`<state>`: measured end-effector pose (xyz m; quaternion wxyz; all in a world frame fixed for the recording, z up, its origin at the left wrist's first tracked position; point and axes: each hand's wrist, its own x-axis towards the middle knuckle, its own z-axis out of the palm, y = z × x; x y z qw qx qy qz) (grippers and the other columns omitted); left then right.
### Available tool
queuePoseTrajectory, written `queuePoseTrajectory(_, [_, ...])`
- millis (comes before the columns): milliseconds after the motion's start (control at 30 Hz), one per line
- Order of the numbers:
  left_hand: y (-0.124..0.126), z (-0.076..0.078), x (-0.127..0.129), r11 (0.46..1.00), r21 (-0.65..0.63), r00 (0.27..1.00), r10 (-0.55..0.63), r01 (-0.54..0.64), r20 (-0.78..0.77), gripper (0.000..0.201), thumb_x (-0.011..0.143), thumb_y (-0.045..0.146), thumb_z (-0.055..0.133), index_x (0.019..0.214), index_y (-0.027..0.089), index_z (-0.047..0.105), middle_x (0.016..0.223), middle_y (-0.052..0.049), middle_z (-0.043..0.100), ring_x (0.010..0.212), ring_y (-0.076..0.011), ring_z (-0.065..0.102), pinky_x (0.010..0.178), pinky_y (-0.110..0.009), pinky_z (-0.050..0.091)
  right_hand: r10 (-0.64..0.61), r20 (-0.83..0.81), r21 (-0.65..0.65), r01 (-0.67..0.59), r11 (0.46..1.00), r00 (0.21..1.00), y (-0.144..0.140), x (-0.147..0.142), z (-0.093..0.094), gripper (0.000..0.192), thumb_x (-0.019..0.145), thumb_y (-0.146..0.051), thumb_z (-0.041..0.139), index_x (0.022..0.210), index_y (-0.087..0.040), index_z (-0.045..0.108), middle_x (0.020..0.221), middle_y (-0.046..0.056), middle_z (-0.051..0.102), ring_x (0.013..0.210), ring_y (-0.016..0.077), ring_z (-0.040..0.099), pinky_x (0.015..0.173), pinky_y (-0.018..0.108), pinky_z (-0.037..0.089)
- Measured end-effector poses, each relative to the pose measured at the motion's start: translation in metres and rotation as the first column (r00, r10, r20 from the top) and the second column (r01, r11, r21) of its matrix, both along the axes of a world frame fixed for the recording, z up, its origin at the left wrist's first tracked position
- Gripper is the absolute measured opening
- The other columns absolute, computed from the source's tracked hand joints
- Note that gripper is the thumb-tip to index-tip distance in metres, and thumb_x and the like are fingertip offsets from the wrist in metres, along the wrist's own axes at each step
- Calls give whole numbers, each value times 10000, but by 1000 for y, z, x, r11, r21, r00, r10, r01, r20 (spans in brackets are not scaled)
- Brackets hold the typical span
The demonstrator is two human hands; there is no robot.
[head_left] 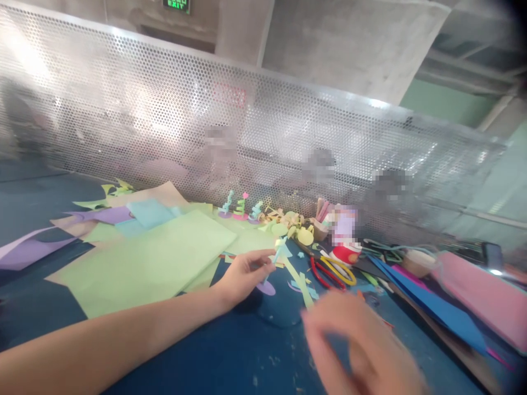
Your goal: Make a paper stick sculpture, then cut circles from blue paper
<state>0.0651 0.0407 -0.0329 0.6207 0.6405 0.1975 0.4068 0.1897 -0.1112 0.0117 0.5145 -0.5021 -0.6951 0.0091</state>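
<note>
My left hand [247, 274] pinches a small light-blue paper spiral [278, 254] between thumb and fingertips. It stands on a purple paper disc [266, 288], with a pale yellow piece at its top. My right hand [364, 343] is in the near foreground, smeared by motion. Its fingers look curled, but whether they hold anything is unclear. A pale green paper strip [302, 282] reaches from near the spiral toward the right fingertips; contact cannot be made out. Red and yellow-handled scissors [327, 273] lie just beyond, and blue paper scraps [308, 291] sit between the hands.
Large green paper sheets [152, 258] and purple offcuts [33, 249] cover the left side. Several finished paper spirals [241, 207] stand at the back before a perforated metal screen [164, 104]. A red cup [346, 252], blue sheet [436, 307], pink sheet [486, 296] and phone [492, 258] are right.
</note>
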Motion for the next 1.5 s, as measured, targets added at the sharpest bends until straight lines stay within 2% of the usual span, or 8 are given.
queuePoseTrajectory(133, [-3, 4, 1, 995, -46, 996, -88, 88, -6, 402, 726, 368, 668, 1082, 187, 622, 753, 4, 581, 587, -91, 536, 560, -221, 453, -176, -23, -244, 165, 956, 984, 38, 19, 9, 284, 806, -340, 579, 1069, -241, 535, 1051, 73, 596, 940, 208, 575, 813, 361, 482])
queuePoseTrajectory(267, [-4, 5, 1, 994, -56, 996, -92, 90, -20, 378, 718, 362, 677, 1053, 191, 638, 769, 0, 580, 595, -98, 555, 565, -222, 459, -126, -212, -482, 8, 876, 969, 52, 36, 9, 234, 853, -384, 475, 1004, -205, 461, 849, 48, 635, 766, 174, 619, 674, 300, 509])
queuePoseTrajectory(500, [-6, 6, 1, 996, -64, 998, -57, 56, -14, 383, 714, 356, 679, 1054, 184, 640, 756, 6, 587, 593, -98, 558, 565, -222, 455, 98, 96, -464, -43, 885, 990, 39, 35, 22, 137, 850, -161, 434, 946, -240, 491, 928, 20, 661, 839, 159, 637, 769, 304, 494])
queuePoseTrajectory(733, [-5, 5, -2, 996, -2, 992, -83, 84, -95, 381, 760, 382, 623, 1090, 191, 627, 836, -28, 648, 617, -124, 583, 608, -250, 456, 169, 695, -292, 59, 955, 699, 37, 37, 30, 316, 839, -57, 418, 1045, -181, 622, 992, 57, 679, 922, 197, 608, 779, 320, 480])
queuePoseTrajectory(1033, [-11, 16, -1, 926, 319, 969, -138, 200, -205, 201, 807, 273, 557, 951, 170, 653, 886, -42, 649, 866, -181, 578, 778, -276, 429, 75, 821, -158, 99, 982, 566, 47, 9, 53, 204, 801, -192, 583, 612, -188, 659, 693, 26, 603, 757, 173, 500, 656, 293, 349])
queuePoseTrajectory(1267, [-14, 12, -2, 955, 170, 960, -210, 242, -184, 408, 737, 275, 658, 1054, 220, 408, 784, 13, 597, 542, -85, 506, 490, -193, 399, 249, 255, -751, 29, 660, 934, 73, 23, 80, 121, 687, -175, 594, 753, -188, 695, 638, -6, 624, 556, 107, 506, 505, 218, 319])
queuePoseTrajectory(1367, [-15, 13, -3, 950, 132, 951, -260, 283, -167, 411, 727, 266, 670, 1021, 230, 385, 833, 8, 596, 545, -82, 519, 489, -200, 422, 249, -40, -866, -158, 475, 968, 84, 31, 81, 139, 657, -187, 636, 793, -167, 656, 611, -12, 634, 537, 100, 504, 497, 205, 324])
queuePoseTrajectory(1500, [-14, 14, -4, 945, 55, 944, -317, 323, -92, 443, 732, 229, 665, 1044, 249, 352, 846, 17, 598, 591, -86, 538, 551, -224, 445, 149, -292, -863, -327, 385, 945, 92, 40, 68, 157, 662, -165, 634, 813, -167, 595, 587, -33, 598, 543, 76, 494, 507, 177, 333])
